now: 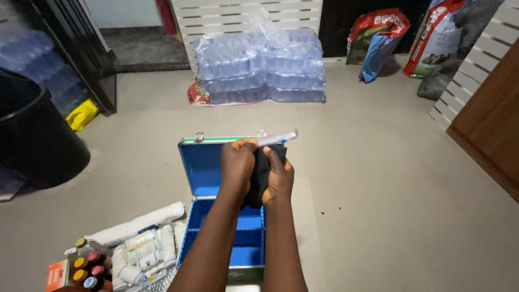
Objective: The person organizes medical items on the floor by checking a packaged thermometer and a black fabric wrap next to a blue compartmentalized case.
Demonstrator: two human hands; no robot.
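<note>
Both hands meet above the open blue case (208, 165). Left hand (238, 162) grips a white tube (277, 137); right hand (279, 178) clamps a black cloth (263, 167) against it. Case compartments empty; bandage rolls (141, 253) and small bottles (86, 265) remain outside on the floor.

Blue-lined case (208, 167), black cloth (259, 178), black bin (32, 135).

Got a black cloth (263, 176) bunched up w/ a thin white-and-blue tube (277, 137) poking out right, tilted slightly up, both held above my open blue case (208, 165).
</note>
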